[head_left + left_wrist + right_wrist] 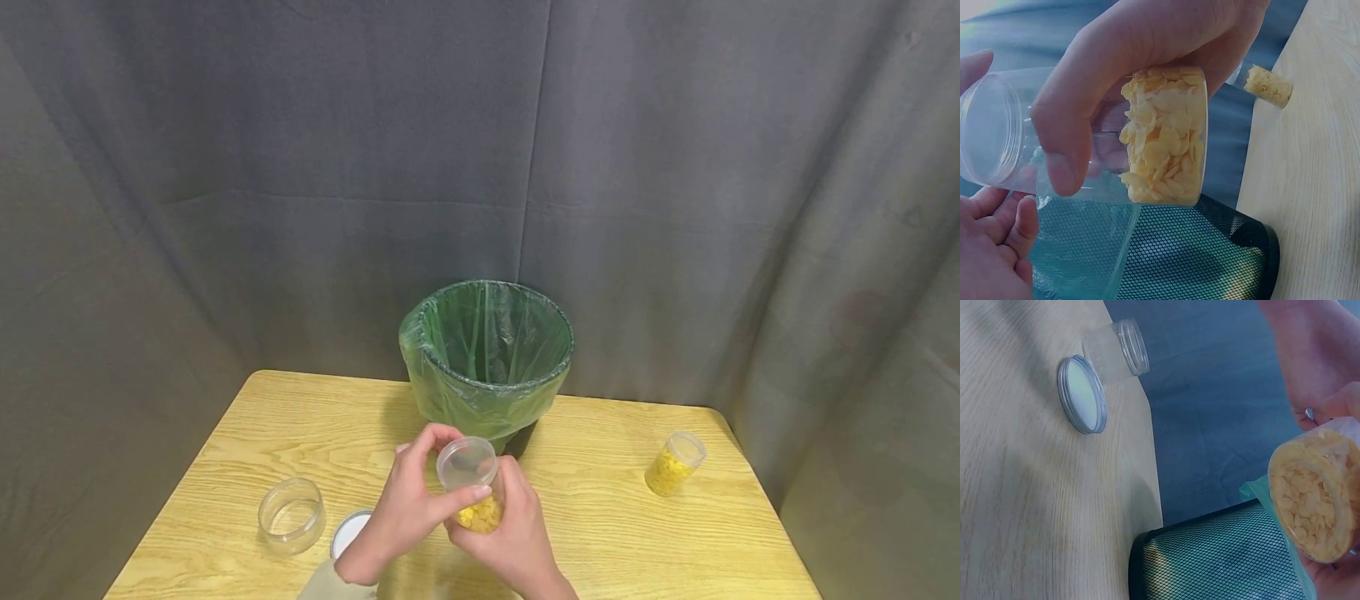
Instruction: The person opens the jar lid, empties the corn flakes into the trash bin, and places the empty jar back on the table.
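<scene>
A clear jar (pixel 467 462) with yellow flakes (pixel 1166 137) in its bottom part is held between both hands, in front of the waste bin. My right hand (pixel 519 533) grips the jar round its body, thumb across the wall in the left wrist view. At the jar's ringed top end, my left hand (pixel 408 496) pinches the rim, its thumb on the near side and its fingers on the far side. The right wrist view looks at the jar's base, with the flakes showing through it.
A mesh waste bin (pixel 1210 556) with a green bag (pixel 487 408) stands at the table's back. Left on the table (pixel 600 550) are an empty clear jar (pixel 292 517) and a white-lined, silver-rimmed lid (pixel 1083 395). Another jar of yellow pieces (pixel 671 467) stands at right.
</scene>
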A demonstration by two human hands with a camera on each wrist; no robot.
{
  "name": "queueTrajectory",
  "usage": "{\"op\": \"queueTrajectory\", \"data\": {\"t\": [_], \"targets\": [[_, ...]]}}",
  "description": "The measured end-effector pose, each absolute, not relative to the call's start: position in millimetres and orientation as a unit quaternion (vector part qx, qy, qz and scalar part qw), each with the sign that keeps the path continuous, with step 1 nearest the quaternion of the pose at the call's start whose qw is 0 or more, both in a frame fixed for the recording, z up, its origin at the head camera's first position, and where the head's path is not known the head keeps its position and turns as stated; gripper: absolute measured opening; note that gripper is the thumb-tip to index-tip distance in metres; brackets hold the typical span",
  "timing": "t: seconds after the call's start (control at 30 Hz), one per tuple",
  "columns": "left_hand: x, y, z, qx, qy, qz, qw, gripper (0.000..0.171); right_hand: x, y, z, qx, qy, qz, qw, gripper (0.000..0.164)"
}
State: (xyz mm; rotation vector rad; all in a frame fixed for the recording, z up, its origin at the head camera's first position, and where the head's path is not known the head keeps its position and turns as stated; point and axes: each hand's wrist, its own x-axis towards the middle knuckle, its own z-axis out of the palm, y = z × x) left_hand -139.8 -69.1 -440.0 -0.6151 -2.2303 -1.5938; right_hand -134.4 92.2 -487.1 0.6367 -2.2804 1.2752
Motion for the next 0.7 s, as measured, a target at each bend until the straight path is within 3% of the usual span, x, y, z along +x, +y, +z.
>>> {"op": "queueTrajectory", "data": {"t": [0.43,0.7], "targets": [[-139.2,-66.2,-441.0,-0.174,-0.786,-0.574,0.149,0.063,-134.5,90.7,-487.5,0.252,-0.818,0.461,0.233,0.063],[-140.0,-68.7,-442.3,-0.231,-0.771,-0.574,0.150,0.073,-133.8,91.6,-485.6,0.244,-0.822,0.460,0.231,0.061]]}}
